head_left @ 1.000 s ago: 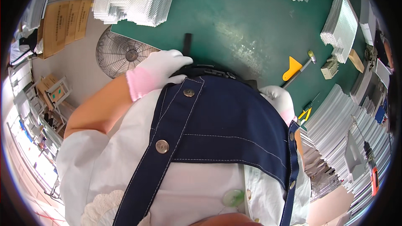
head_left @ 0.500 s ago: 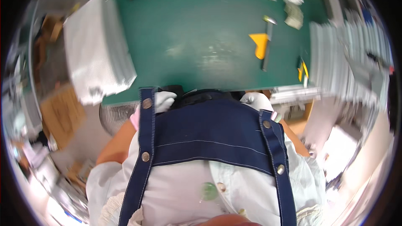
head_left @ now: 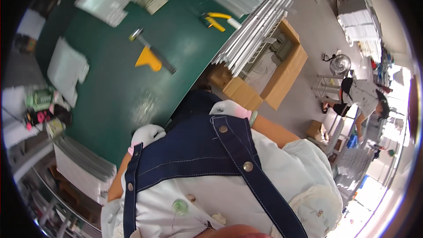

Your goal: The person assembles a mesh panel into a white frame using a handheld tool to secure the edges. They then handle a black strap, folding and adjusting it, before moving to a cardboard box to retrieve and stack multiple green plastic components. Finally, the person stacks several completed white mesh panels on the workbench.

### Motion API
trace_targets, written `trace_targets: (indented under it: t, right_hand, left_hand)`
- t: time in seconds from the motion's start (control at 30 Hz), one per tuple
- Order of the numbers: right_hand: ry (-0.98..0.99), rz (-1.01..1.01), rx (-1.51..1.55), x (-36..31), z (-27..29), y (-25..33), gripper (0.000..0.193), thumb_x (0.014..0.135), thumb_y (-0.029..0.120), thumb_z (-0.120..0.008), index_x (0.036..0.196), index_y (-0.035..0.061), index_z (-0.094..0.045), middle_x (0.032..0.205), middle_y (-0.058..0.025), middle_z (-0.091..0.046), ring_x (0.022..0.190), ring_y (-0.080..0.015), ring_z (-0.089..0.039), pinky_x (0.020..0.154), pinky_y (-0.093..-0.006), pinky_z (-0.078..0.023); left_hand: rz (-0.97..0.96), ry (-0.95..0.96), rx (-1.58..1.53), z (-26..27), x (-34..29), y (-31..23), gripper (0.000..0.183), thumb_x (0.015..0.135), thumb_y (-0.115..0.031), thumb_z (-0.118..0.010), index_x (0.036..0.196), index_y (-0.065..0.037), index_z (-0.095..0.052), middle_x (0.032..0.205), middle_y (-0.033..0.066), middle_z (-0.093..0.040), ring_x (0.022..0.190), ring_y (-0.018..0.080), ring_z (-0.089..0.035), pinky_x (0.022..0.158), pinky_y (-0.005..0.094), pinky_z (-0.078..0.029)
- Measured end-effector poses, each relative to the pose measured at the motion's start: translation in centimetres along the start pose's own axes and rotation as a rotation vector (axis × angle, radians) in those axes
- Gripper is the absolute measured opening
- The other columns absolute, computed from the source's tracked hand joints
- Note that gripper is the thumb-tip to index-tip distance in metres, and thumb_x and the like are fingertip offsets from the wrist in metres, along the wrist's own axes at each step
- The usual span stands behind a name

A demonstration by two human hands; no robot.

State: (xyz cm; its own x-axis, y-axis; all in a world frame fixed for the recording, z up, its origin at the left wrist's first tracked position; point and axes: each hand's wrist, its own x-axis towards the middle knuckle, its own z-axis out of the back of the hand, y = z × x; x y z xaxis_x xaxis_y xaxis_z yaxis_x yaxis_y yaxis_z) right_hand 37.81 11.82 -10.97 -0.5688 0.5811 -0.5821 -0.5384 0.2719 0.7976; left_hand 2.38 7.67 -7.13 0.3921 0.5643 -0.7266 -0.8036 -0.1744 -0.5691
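Navy bib point(head_left: 187, 150): gloved L hand point(head_left: 149, 135) & R hand point(head_left: 226, 107) curl near its top edge, can't tell if gripping; view's just swung R toward open carton point(head_left: 285, 78), hammer point(head_left: 156, 53) untouched on desk point(head_left: 103, 83).

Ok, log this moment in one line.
left hand: beside bib, grip unclear | right hand: beside bib, grip unclear | table: hammer, yellow scraper, pliers
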Motion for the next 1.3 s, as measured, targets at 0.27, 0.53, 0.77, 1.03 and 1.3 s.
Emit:
trace_targets:
  t: [0.27,0.53,0.77,1.03,1.3]
  right_hand:
    - [-0.623,-0.441,0.183,-2.3,11.9,-19.8,0.049,0.093,0.044,-0.06,0.105,-0.0023,-0.07,0.096,-0.0175,-0.073,0.087,-0.0324,-0.07,0.083,-0.0423,-0.054]
    - [-0.286,-0.447,-0.274,-9.3,8.5,-33.4,0.039,0.093,0.037,-0.059,0.106,0.0027,-0.072,0.101,-0.0214,-0.072,0.095,-0.037,-0.068,0.083,-0.0452,-0.053]
    - [-0.322,-0.128,-0.468,-10.3,8.3,-31.7,0.037,0.093,0.042,-0.055,0.096,0.008,-0.07,0.097,-0.021,-0.069,0.097,-0.0399,-0.065,0.084,-0.0475,-0.052]
    - [-0.363,-0.564,-0.215,-7.0,7.2,-29.8,0.039,0.091,0.043,-0.062,0.094,0.0051,-0.072,0.091,-0.0209,-0.071,0.09,-0.0364,-0.068,0.079,-0.0446,-0.052]
    - [-0.399,-0.48,-0.251,-3.4,3.0,-16.5,0.043,0.09,0.046,-0.063,0.096,0.0043,-0.072,0.091,-0.0212,-0.071,0.09,-0.0355,-0.069,0.078,-0.0439,-0.052]
  left_hand:
    - [-0.063,-0.359,-0.395,2.5,8.3,-12.2,0.03,0.098,-0.013,-0.059,0.124,0.0,-0.065,0.115,0.0093,-0.069,0.104,0.0186,-0.066,0.096,0.0321,-0.049]
    - [-0.148,0.281,0.153,2.7,17.8,-20.4,0.027,0.096,-0.018,-0.055,0.116,-0.005,-0.069,0.109,0.0138,-0.071,0.103,0.0284,-0.068,0.092,0.0349,-0.052]
    - [-0.301,0.118,0.392,1.8,18.5,-18.4,0.028,0.096,-0.027,-0.057,0.113,-0.009,-0.071,0.108,0.0113,-0.072,0.101,0.0284,-0.069,0.089,0.0384,-0.053]
    - [-0.351,0.096,0.081,1.6,14.4,-11.4,0.032,0.094,-0.028,-0.056,0.113,-0.006,-0.071,0.107,0.0128,-0.072,0.101,0.0294,-0.068,0.089,0.0374,-0.051]
    - [-0.616,-0.116,-0.082,-1.4,7.8,-2.4,0.028,0.094,-0.022,-0.058,0.114,-0.007,-0.071,0.11,0.0105,-0.071,0.106,0.0275,-0.066,0.093,0.0392,-0.051]
